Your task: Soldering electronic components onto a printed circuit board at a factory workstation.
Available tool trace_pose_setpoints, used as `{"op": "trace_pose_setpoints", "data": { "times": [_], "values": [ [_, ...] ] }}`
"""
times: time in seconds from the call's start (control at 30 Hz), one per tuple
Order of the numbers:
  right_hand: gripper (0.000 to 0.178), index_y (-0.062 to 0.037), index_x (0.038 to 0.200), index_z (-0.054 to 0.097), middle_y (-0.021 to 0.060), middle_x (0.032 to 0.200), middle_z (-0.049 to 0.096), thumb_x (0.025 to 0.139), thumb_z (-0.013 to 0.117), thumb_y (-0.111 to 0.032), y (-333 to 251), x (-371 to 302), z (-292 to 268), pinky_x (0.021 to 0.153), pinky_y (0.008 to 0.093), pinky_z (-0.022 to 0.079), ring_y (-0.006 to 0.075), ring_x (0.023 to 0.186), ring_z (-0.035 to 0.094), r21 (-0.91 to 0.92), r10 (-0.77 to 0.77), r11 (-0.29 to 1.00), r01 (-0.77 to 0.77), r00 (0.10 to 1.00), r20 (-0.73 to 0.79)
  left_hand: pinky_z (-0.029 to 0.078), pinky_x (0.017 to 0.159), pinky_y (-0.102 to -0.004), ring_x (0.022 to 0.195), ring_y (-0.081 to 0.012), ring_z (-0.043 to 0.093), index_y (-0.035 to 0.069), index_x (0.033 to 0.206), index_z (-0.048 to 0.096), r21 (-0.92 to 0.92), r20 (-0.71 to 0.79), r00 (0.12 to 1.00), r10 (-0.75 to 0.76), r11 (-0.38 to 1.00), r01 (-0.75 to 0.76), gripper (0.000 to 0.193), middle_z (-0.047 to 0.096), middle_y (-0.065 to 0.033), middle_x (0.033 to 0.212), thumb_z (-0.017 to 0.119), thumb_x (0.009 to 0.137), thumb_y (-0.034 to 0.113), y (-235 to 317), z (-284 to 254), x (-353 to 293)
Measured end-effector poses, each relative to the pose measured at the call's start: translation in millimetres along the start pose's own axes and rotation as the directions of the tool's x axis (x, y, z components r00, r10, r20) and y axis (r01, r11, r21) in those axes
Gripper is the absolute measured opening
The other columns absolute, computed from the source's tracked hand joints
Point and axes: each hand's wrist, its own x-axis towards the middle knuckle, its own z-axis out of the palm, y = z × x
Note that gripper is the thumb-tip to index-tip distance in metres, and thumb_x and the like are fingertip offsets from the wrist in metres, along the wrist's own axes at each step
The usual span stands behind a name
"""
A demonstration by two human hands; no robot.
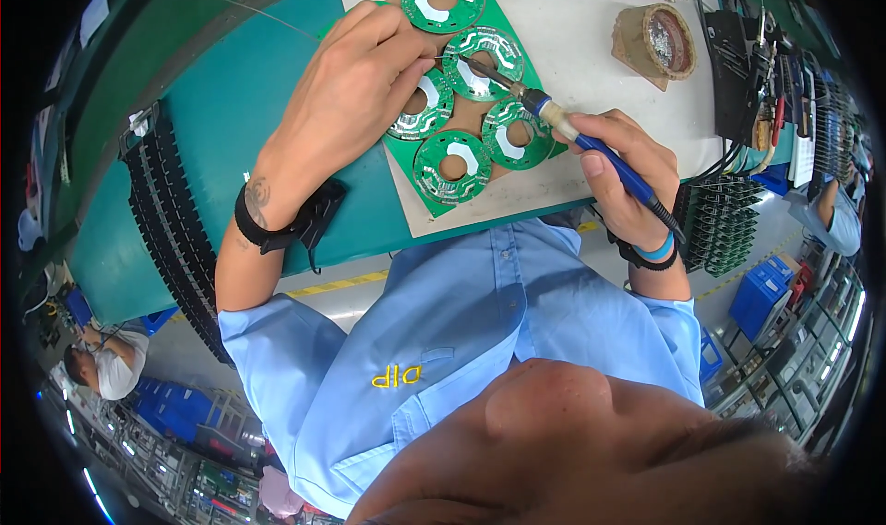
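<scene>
A green circuit board panel [486, 136] with several ring-shaped boards lies on a brown sheet on the table. My left hand [355, 87] rests over its left side, fingers pinched on a thin solder wire [437, 58] that trails off to the upper left. In my right hand [629, 170] is a soldering iron [556, 117] with a blue handle, gripped like a pen. Its tip points left at the upper middle ring, close to the wire's end; whether they touch I cannot tell. My left fingers hide part of the panel.
A round tan pot [657, 43] with bright bits inside stands at the far right. Beyond it are a black holder [734, 77] with tools and cables. A black ribbed rack [175, 220] stands left; stacked green boards [723, 225] sit at the right. Other people work in the background.
</scene>
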Motion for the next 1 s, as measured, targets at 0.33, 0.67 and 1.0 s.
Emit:
{"op": "trace_pose_setpoints", "data": {
  "times": [0.33, 0.67, 1.0],
  "values": [
    [0.028, 0.0065, 0.121, 0.067, 0.0180, 0.099, 0.073, 0.097, 0.064, -0.008, 1.7, 1.5, 2.1, 0.076, 0.0312, 0.052, 0.0220, 0.082, 0.065, -0.023, -0.050, 0.998, 0.051, 0.999, 0.014, 0.051, 0.079, -0.0405, 0.089, -0.0280, 0.058, 0.002, 0.102, 0.071, 0.010, -0.007, 1.000, 0.012, 1.000, -0.012, 0.019, 0.060, -0.0080, 0.090, 0.073, 0.083, 0.002, -1.3, 2.8, -0.8],
    [0.028, 0.0064, 0.121, 0.067, 0.0177, 0.098, 0.073, 0.096, 0.064, -0.007, 0.7, 0.8, 3.2, 0.076, 0.0314, 0.052, 0.0223, 0.082, 0.065, -0.012, -0.052, 0.999, 0.052, 0.999, 0.003, 0.050, 0.079, -0.0381, 0.088, -0.0267, 0.058, 0.001, 0.101, 0.071, 0.049, 0.005, 0.999, 0.046, 0.998, -0.046, 0.033, 0.060, -0.0069, 0.088, 0.076, 0.068, 0.001, -2.9, 3.3, -1.1],
    [0.029, 0.0061, 0.122, 0.067, 0.0175, 0.100, 0.074, 0.096, 0.064, -0.007, 3.0, 0.5, 2.7, 0.075, 0.0312, 0.052, 0.0217, 0.082, 0.065, -0.014, -0.050, 0.999, 0.050, 0.999, 0.019, 0.042, 0.077, -0.0354, 0.089, -0.0215, 0.057, 0.005, 0.100, 0.073, 0.114, -0.010, 0.996, 0.088, 0.990, -0.087, 0.036, 0.060, -0.0017, 0.088, 0.077, 0.064, 0.002, -5.2, 6.0, -2.8]
  ]
}}
